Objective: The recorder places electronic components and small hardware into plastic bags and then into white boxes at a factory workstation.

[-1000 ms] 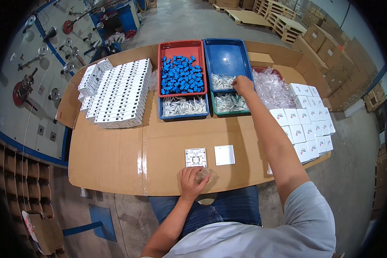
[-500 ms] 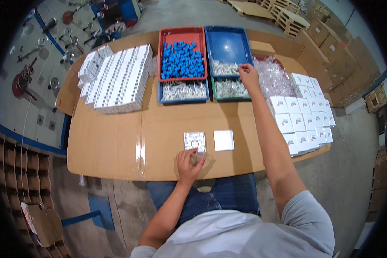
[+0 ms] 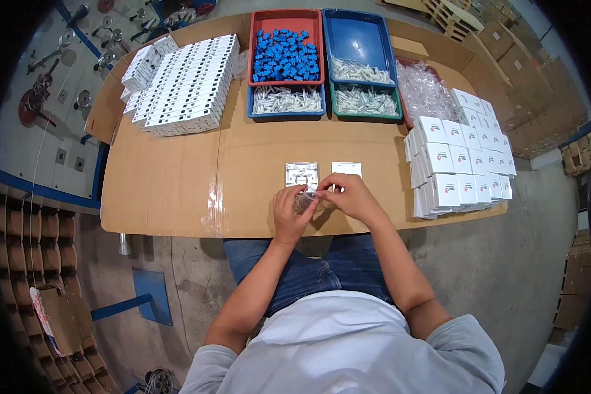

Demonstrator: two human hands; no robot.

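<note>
My left hand (image 3: 289, 211) is closed on a small clear plastic bag (image 3: 302, 202) at the table's near edge. Right beside it, my right hand (image 3: 353, 199) pinches at the mouth of the bag; whatever is between its fingertips is too small to make out. Just beyond my hands lies a white square frame (image 3: 301, 171) with a cut-out middle. To its right is a plain white square plate (image 3: 346, 168), partly covered by my right hand.
Ahead stand a red tray (image 3: 252, 49) of blue plastic pieces and a blue tray (image 3: 354, 36) with small pale pieces; two more trays sit below them. White boxes (image 3: 190, 85) are stacked left, others (image 3: 463, 157) right, beside clear plastic bags (image 3: 423, 92).
My right hand has come back from the far blue tray to the plastic bag in my left hand. The whole view has shifted, so the table sits higher in the picture.
</note>
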